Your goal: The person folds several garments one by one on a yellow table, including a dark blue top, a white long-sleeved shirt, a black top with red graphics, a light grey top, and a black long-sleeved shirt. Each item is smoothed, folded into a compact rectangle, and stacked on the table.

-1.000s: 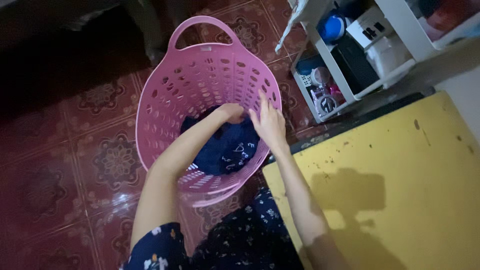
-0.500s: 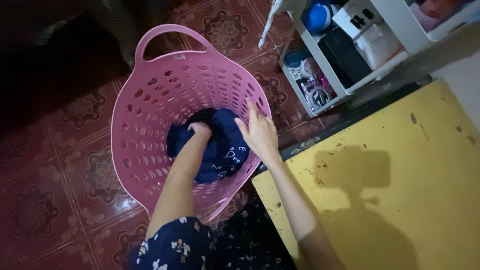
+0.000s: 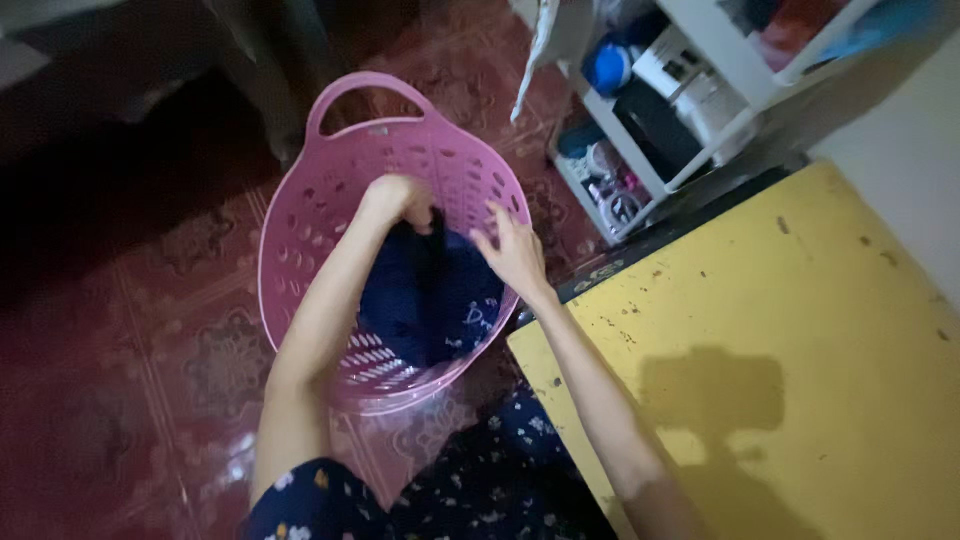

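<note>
A pink perforated laundry basket (image 3: 300, 230) with a loop handle stands on the tiled floor. Inside it lies a dark navy garment (image 3: 430, 300) with small white lettering. My left hand (image 3: 398, 200) is shut on the garment's upper edge, lifting it near the basket's middle. My right hand (image 3: 512, 250) pinches the same garment at the basket's right rim, fingers partly spread. Both forearms reach down from the bottom of the view.
A yellow speckled surface (image 3: 760, 380) fills the right. A white shelf unit (image 3: 690, 110) holding bottles, boxes and small items stands behind the basket at upper right. Dark red patterned tiles (image 3: 150, 340) cover the floor; a dark shadowed area lies upper left.
My left hand rose from deep in the basket to near its upper middle, pulling the navy garment up. My right hand stayed at the right rim on the cloth.
</note>
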